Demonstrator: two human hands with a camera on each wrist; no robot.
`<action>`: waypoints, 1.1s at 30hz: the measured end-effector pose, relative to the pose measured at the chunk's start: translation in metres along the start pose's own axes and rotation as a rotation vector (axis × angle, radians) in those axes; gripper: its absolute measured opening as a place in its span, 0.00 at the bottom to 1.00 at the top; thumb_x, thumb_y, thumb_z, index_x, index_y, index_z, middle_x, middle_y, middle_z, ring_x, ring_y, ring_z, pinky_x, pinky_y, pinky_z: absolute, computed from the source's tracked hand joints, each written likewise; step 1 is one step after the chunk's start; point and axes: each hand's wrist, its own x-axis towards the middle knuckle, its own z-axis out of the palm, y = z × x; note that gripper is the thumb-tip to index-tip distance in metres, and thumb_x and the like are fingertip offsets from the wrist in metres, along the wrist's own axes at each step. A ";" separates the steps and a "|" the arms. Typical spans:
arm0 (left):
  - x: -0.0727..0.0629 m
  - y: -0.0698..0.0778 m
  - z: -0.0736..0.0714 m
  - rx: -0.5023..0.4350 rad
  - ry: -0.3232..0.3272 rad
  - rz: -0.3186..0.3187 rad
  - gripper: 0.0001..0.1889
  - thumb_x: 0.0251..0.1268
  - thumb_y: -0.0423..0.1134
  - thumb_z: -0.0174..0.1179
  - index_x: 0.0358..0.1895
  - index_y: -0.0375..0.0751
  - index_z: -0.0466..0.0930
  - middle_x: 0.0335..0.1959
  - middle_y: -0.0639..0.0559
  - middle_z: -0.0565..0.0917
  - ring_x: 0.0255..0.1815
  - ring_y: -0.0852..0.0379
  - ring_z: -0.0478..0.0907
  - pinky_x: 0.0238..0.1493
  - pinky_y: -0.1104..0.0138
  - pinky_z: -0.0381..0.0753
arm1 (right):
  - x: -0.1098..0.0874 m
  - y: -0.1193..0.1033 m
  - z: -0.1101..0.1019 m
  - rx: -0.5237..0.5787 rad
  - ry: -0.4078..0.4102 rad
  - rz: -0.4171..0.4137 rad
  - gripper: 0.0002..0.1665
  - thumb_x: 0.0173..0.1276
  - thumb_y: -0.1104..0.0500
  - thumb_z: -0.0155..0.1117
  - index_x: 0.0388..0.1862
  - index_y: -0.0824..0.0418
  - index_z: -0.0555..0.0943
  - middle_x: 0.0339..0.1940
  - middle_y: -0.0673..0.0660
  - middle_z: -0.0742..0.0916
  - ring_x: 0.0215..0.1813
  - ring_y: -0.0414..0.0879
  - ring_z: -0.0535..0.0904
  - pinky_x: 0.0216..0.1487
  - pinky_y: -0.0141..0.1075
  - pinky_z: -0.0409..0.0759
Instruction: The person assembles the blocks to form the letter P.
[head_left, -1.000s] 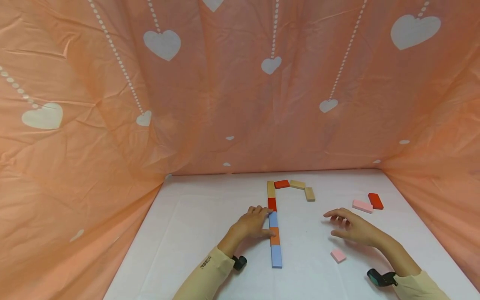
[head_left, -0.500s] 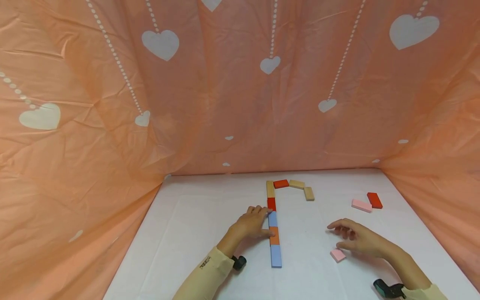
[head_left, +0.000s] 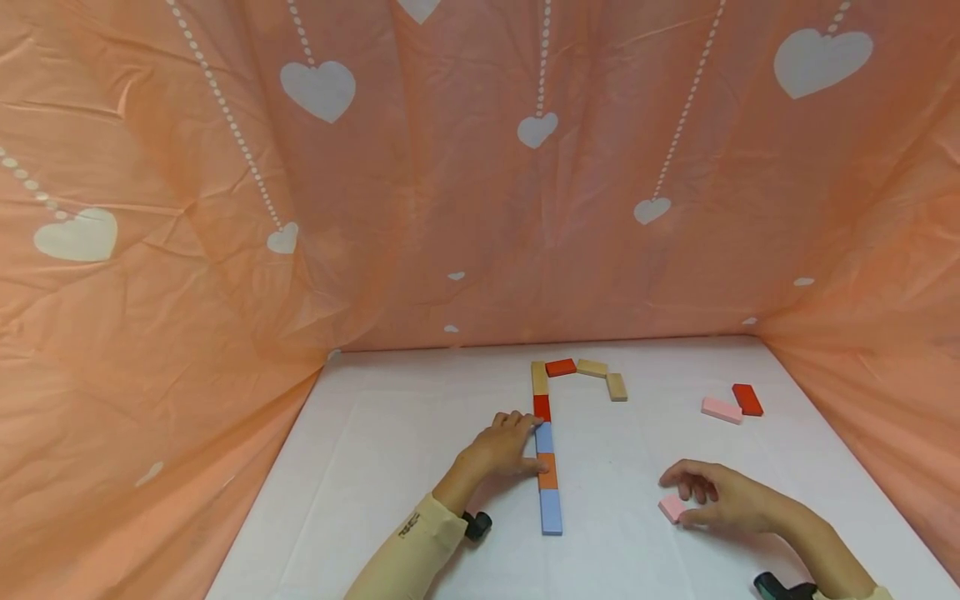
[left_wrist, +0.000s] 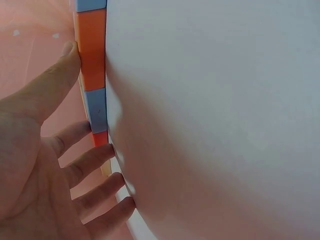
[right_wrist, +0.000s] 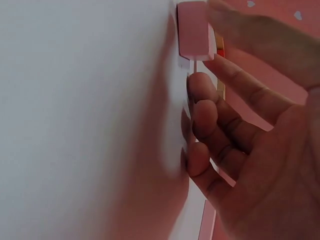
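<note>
A straight row of flat wooden blocks runs away from me: a blue block (head_left: 551,512), an orange block (head_left: 548,472), another blue block (head_left: 544,437), a red block (head_left: 542,407) and a natural wood block (head_left: 540,378). My left hand (head_left: 501,448) rests along its left side, thumb at the orange block and index fingertip where blue meets red. On the right, my right hand (head_left: 731,497) is low over the table by a small pink block (head_left: 671,507). Its thumb is against the block's near side, the index fingertip just beyond the far side, other fingers loosely bent.
From the row's far end, a red block (head_left: 561,367) and two natural wood blocks (head_left: 592,368) curve right. Farther right lie a pink block (head_left: 722,410) and a red block (head_left: 747,399), touching. A peach curtain (head_left: 480,208) hangs behind the white table (head_left: 375,433).
My right hand has come down toward me and reached the small pink block, which stays where it was. The left hand and the row have not moved.
</note>
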 end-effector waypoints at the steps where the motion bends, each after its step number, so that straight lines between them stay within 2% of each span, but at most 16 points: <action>1: 0.000 0.000 0.000 -0.002 0.000 0.001 0.44 0.67 0.62 0.72 0.81 0.49 0.68 0.73 0.44 0.74 0.73 0.42 0.70 0.72 0.49 0.78 | 0.000 0.000 0.000 0.003 -0.008 0.001 0.24 0.70 0.58 0.78 0.61 0.59 0.82 0.40 0.54 0.79 0.40 0.46 0.74 0.37 0.33 0.73; 7: 0.000 -0.001 0.000 0.000 -0.003 0.003 0.43 0.68 0.62 0.72 0.81 0.50 0.68 0.73 0.44 0.74 0.73 0.43 0.70 0.71 0.50 0.78 | -0.001 0.001 0.003 -0.003 -0.019 0.015 0.21 0.69 0.62 0.77 0.59 0.60 0.82 0.40 0.52 0.79 0.40 0.45 0.74 0.38 0.32 0.73; 15: 0.000 -0.002 0.000 -0.007 -0.003 0.005 0.43 0.68 0.62 0.72 0.81 0.50 0.67 0.73 0.44 0.74 0.74 0.42 0.69 0.72 0.49 0.78 | 0.000 0.002 0.004 -0.031 -0.024 -0.012 0.18 0.69 0.65 0.75 0.55 0.58 0.82 0.40 0.50 0.78 0.40 0.44 0.74 0.38 0.32 0.71; 25: -0.001 -0.003 -0.001 -0.007 -0.002 0.011 0.44 0.67 0.63 0.72 0.81 0.50 0.67 0.74 0.44 0.74 0.74 0.42 0.70 0.72 0.49 0.78 | 0.010 0.000 0.006 -0.113 0.010 -0.064 0.16 0.71 0.57 0.76 0.53 0.51 0.82 0.39 0.44 0.80 0.41 0.40 0.76 0.39 0.32 0.75; 33: 0.001 -0.004 0.001 0.000 0.001 0.017 0.44 0.68 0.63 0.72 0.81 0.50 0.67 0.74 0.44 0.74 0.73 0.42 0.70 0.72 0.49 0.78 | 0.024 -0.002 0.010 -0.104 0.050 -0.073 0.17 0.70 0.59 0.78 0.53 0.53 0.82 0.39 0.46 0.80 0.40 0.42 0.76 0.37 0.32 0.75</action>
